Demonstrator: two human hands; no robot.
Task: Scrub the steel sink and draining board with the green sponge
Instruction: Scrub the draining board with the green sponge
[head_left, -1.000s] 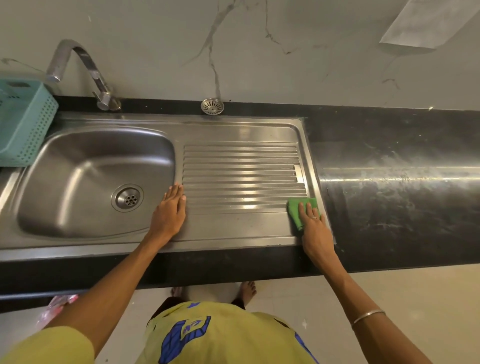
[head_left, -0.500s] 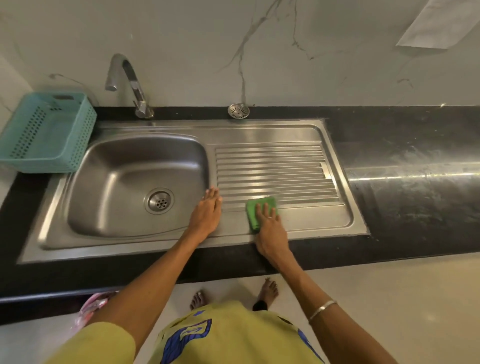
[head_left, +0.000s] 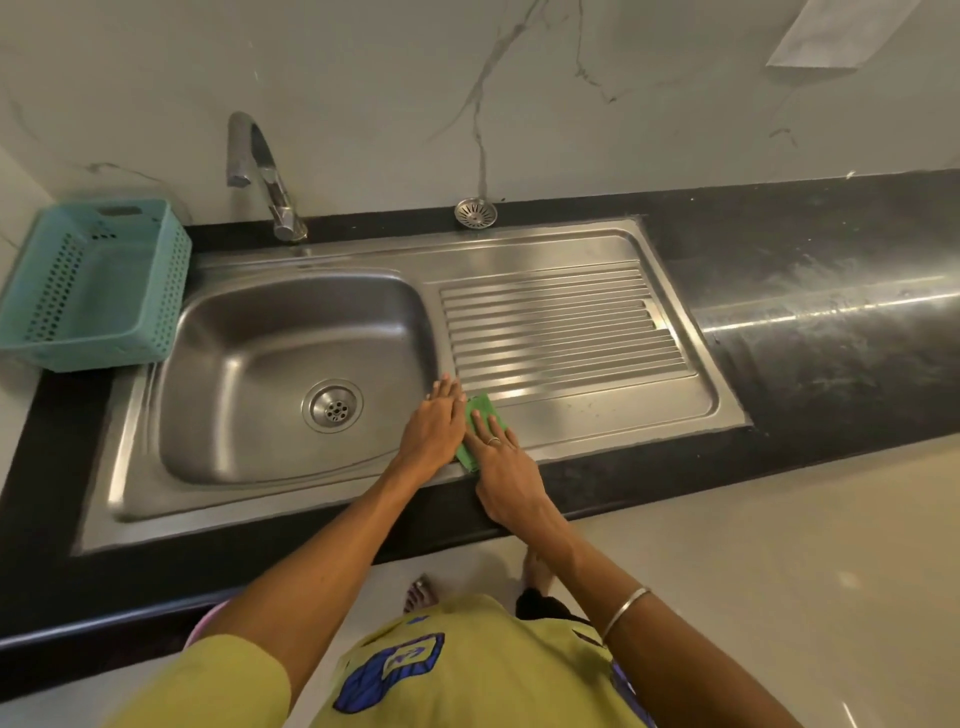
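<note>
Steel sink (head_left: 270, 364): one bowl set into your black counter (head_left: 831, 291), round drain (head_left: 333, 406) in its floor, bowl lying to the left of the draining board.

Draining board (head_left: 566, 332): ribbed steel panel to the right of the bowl, with a flat strip along its near edge.

Green sponge (head_left: 480, 410): lying flat on that near strip, at the left end of the board, just right of the bowl's rim. Only its far corner and a sliver of its left edge show — the rest sits under your hand.

Right hand (head_left: 501, 467): laid over the sponge, fingers straight and pressing down on it, a ring on one finger, a metal bangle (head_left: 623, 613) on the forearm.

Left hand (head_left: 434, 428): flat on the steel between bowl and ribs, fingers straight and close together, holding nothing; its edge lies just beside the sponge and your right fingers.

Tap (head_left: 265, 176): curved chrome spout at the back, above the bowl's far rim.

Loose strainer (head_left: 476, 212): resting on the counter behind the board, against the marble wall (head_left: 415, 78).

Teal basket (head_left: 98, 280): perforated plastic, on the counter left of the sink — its near right corner overlaps the sink's rim.

Below the counter: your yellow shirt (head_left: 467, 675) and bare feet on a pale floor (head_left: 779, 545).
</note>
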